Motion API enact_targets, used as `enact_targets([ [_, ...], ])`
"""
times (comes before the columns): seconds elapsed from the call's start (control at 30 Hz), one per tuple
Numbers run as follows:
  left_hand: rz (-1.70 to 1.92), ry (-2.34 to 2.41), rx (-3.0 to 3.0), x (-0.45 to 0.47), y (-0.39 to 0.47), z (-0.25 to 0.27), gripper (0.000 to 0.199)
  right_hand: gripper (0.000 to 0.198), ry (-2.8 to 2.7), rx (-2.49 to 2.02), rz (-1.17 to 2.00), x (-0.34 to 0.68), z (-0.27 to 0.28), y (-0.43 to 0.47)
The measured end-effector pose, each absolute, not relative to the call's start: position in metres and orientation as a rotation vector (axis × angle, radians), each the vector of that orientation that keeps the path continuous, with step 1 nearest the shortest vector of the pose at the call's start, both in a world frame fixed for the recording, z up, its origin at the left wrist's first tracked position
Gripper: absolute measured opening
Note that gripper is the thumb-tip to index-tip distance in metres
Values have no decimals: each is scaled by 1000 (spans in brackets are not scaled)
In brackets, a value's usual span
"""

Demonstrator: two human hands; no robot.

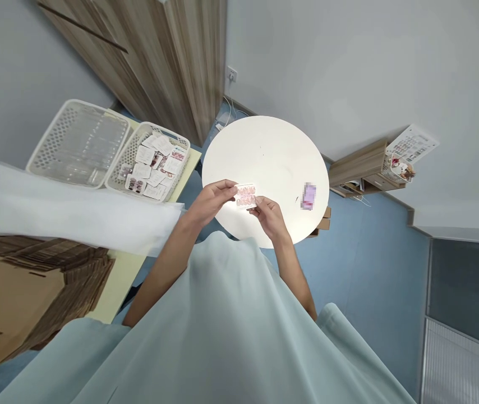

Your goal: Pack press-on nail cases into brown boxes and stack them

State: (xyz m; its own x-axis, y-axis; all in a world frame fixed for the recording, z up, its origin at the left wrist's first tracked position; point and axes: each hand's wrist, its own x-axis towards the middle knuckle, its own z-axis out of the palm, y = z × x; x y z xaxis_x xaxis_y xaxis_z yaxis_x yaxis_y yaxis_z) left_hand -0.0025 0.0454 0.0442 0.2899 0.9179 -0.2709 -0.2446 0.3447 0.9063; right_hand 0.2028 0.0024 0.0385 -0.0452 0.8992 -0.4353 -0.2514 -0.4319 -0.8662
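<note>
- Left hand point(213, 202): thumb and fingers are pinched on the left edge of 1 small flat pack point(246, 196).
- Right hand point(272, 220): thumb lies on the pack's lower right corner, with the fingers curled close at its edge; how firmly they grip, I cannot tell.
- The pack is between the 2 sets of fingertips, over the near part of the round white table point(273, 146), showing 2 rows of pink, nail-like pieces.
- Done, as I judge it: this pack is in hand, its pieces facing up. Left: it is not yet set down, and whether it is opened or sealed is too small to tell.
- Well left of the left fingers, a white basket point(132, 147) holds many similar packs point(155, 178), uncounted.
- Right of the right fingers, apart from them, a blurred purple item point(308, 196) lies on the table.
</note>
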Motion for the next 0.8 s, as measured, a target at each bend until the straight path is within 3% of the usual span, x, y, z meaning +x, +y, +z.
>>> enact_targets([
  [0.2,824,717,774,-21,38,49,88,37,-581,-1112,1908,179,33,-6],
  [0.33,843,784,775,-29,33,51,88,40,-656,-1206,1865,165,35,-11],
  [0.67,999,944,823,-39,24,52,77,34,-1577,-1433,885,141,61,-24],
  [0.8,1059,953,893,-44,25,53,70,33,-1616,-1471,639,132,61,-23],
])
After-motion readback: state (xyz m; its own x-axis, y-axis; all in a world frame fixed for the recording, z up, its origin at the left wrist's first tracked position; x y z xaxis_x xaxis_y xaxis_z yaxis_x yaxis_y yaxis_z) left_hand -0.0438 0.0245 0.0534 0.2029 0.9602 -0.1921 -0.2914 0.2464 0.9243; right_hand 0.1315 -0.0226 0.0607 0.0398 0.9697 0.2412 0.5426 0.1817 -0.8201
